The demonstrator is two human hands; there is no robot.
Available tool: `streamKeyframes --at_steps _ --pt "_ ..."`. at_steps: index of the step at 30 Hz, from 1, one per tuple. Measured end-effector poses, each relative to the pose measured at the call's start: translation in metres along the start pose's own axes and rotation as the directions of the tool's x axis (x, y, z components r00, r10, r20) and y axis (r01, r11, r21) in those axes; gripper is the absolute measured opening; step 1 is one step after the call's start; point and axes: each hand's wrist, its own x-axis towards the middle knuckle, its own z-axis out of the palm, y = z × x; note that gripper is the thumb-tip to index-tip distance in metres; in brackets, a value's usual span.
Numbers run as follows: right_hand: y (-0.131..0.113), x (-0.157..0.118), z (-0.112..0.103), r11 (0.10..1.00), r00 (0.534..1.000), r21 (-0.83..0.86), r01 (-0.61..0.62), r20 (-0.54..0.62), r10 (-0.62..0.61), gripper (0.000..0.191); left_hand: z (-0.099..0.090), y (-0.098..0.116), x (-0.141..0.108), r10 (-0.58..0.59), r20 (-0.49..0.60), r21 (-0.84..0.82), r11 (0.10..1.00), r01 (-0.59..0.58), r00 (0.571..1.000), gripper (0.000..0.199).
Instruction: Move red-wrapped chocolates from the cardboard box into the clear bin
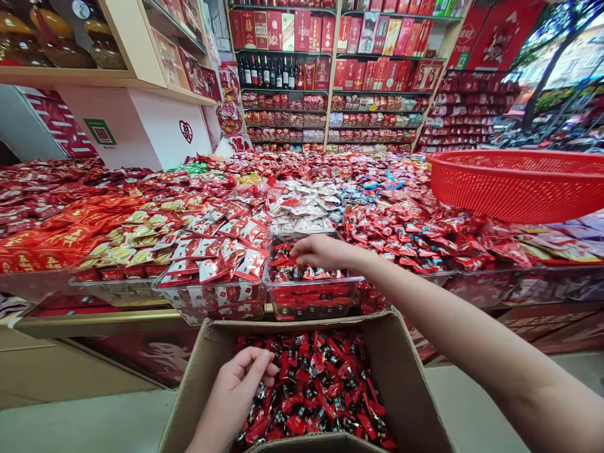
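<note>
An open cardboard box [410, 384] full of red-and-black wrapped candies [316, 384] stands close in front of me. Over its left part is my left hand [238, 384], fingers curled and thumb pressed against them; anything inside is hidden. Beyond the box, a clear plastic bin [352, 289] contains similar red-and-black wrapped pieces. My right hand [321, 251] reaches in just above the bin's contents, its fingers bent inward and closed. I cannot make out whether something is inside those fingers.
White-and-red packets [212, 258] fill the bin on the left, and white packets [306, 207] lie behind. A red perforated basket [519, 185] rests on the packets at right. Shelves [330, 75] with boxes and bottles rise at the back. A white pillar [160, 126] stands left.
</note>
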Motion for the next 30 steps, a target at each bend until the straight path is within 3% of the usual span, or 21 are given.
streamKeyframes --at_steps 5,9,20,30 --pt "0.009 0.022 0.022 0.995 0.967 -0.099 0.029 0.253 -0.002 0.014 0.002 -0.014 -0.004 -0.032 0.033 -0.002 0.999 0.032 0.999 0.023" --pt "0.011 0.030 0.026 0.992 0.936 -0.122 0.015 0.351 0.029 0.015 0.001 -0.016 -0.004 -0.027 0.031 0.006 1.000 0.027 0.999 0.024" --pt "0.001 0.028 0.024 0.976 0.934 -0.215 0.038 0.355 0.042 0.018 -0.003 0.005 -0.003 0.030 0.053 0.094 0.995 -0.035 0.998 0.025" --pt "-0.016 0.033 0.017 0.950 0.927 -0.312 0.021 0.362 0.098 0.021 -0.001 0.002 -0.003 0.020 0.069 0.097 0.995 -0.027 0.997 0.024"
